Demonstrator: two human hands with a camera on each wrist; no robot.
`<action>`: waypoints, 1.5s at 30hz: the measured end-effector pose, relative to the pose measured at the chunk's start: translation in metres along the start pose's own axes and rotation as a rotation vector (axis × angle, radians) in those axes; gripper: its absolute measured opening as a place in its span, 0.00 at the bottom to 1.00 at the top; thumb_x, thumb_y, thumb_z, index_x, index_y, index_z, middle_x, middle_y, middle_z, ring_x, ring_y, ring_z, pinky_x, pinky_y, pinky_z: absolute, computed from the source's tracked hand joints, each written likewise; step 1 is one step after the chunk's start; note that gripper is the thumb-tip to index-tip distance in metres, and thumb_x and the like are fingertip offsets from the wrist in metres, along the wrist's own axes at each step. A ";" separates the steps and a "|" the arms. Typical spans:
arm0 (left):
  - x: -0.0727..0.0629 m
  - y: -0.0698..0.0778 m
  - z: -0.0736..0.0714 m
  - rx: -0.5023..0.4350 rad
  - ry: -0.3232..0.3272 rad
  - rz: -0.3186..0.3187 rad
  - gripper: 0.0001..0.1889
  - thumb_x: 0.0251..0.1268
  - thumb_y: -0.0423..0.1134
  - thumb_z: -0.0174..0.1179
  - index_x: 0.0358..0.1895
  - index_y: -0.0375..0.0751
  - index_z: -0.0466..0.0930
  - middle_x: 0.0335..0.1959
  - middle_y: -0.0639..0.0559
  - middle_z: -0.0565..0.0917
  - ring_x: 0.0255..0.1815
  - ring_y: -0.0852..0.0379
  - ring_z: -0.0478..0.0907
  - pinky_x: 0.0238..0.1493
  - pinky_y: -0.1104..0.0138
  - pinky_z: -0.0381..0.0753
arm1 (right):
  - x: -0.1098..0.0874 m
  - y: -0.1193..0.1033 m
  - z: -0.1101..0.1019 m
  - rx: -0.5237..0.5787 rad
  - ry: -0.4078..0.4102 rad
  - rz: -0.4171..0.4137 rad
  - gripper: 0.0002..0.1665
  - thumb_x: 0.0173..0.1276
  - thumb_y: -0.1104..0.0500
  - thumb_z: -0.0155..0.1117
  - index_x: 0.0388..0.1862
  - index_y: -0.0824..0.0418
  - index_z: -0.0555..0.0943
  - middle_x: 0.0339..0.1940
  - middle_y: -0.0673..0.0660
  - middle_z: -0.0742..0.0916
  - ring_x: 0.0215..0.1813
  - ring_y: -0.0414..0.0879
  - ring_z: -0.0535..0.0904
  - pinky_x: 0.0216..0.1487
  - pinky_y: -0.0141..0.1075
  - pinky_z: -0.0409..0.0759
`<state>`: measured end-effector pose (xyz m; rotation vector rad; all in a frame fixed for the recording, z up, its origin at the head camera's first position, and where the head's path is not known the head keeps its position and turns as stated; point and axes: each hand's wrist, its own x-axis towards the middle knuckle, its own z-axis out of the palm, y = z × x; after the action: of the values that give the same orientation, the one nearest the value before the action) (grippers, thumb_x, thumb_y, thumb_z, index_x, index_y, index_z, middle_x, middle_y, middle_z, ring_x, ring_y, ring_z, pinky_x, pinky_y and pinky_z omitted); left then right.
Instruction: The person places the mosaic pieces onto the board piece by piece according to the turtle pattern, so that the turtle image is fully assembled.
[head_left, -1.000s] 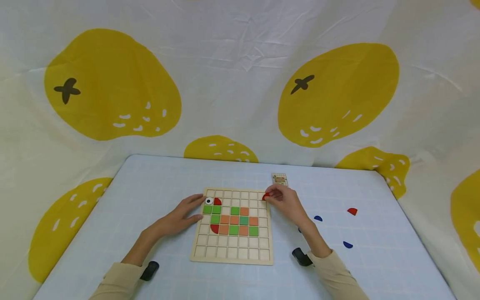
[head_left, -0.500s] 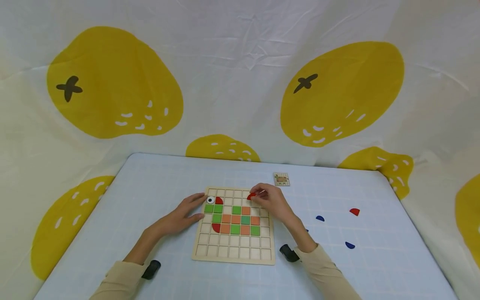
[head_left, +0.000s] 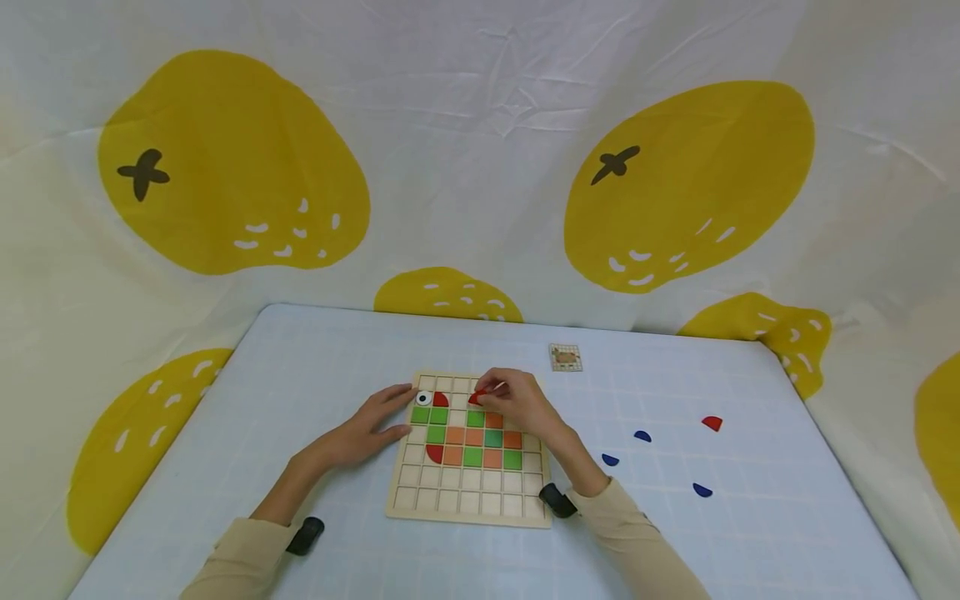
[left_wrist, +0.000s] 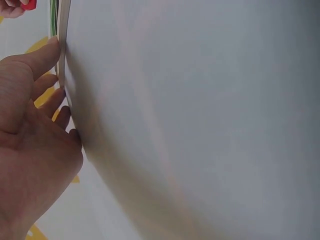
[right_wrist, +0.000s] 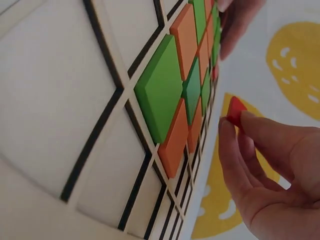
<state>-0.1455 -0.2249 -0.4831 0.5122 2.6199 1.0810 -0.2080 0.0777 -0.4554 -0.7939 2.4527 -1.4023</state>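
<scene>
A wooden grid board [head_left: 469, 522] lies on the table, partly filled with green, orange and teal square tiles. Red quarter-round pieces [head_left: 441, 400] and a white eye piece [head_left: 423, 398] sit at its left side. My left hand [head_left: 351, 437] touches the board's left edge, fingers extended; in the left wrist view, thumb and fingertips meet the board's side. My right hand [head_left: 521, 404] pinches a red rounded piece [right_wrist: 235, 107] between thumb and fingers above the board's upper rows. A green tile [right_wrist: 162, 92] stands out close up in the right wrist view.
On the table to the right lie a red quarter-round piece [head_left: 712, 423] and blue half-round pieces [head_left: 642, 436]. Behind the board is a small picture card [head_left: 566, 357]. A fruit-print cloth [head_left: 465, 167] hangs behind the table.
My right hand has moved left across the board's upper rows, carrying the red piece from the right edge toward the middle. My left hand stays at the left edge.
</scene>
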 end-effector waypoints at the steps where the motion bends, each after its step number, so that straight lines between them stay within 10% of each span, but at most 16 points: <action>1: 0.000 0.000 0.000 0.002 -0.001 -0.001 0.34 0.79 0.44 0.57 0.81 0.38 0.57 0.82 0.36 0.54 0.81 0.32 0.48 0.75 0.36 0.53 | 0.001 -0.001 0.002 0.000 -0.009 -0.007 0.05 0.72 0.68 0.67 0.45 0.66 0.85 0.41 0.57 0.88 0.44 0.52 0.87 0.49 0.38 0.86; 30: 0.002 -0.001 0.000 0.008 -0.006 -0.002 0.34 0.80 0.44 0.57 0.81 0.38 0.57 0.82 0.37 0.54 0.81 0.33 0.48 0.76 0.36 0.52 | 0.012 -0.009 0.021 -0.106 -0.223 -0.094 0.06 0.73 0.69 0.65 0.44 0.67 0.88 0.40 0.58 0.88 0.39 0.45 0.84 0.42 0.31 0.81; 45: 0.001 0.001 0.000 0.011 -0.002 0.013 0.34 0.80 0.43 0.57 0.81 0.35 0.56 0.81 0.34 0.54 0.81 0.31 0.48 0.75 0.35 0.52 | 0.003 -0.004 0.010 -0.148 -0.196 -0.123 0.09 0.77 0.64 0.62 0.50 0.67 0.86 0.45 0.57 0.87 0.46 0.49 0.83 0.49 0.37 0.82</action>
<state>-0.1457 -0.2238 -0.4823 0.5334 2.6259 1.0703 -0.2052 0.0668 -0.4575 -1.0775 2.4105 -1.1291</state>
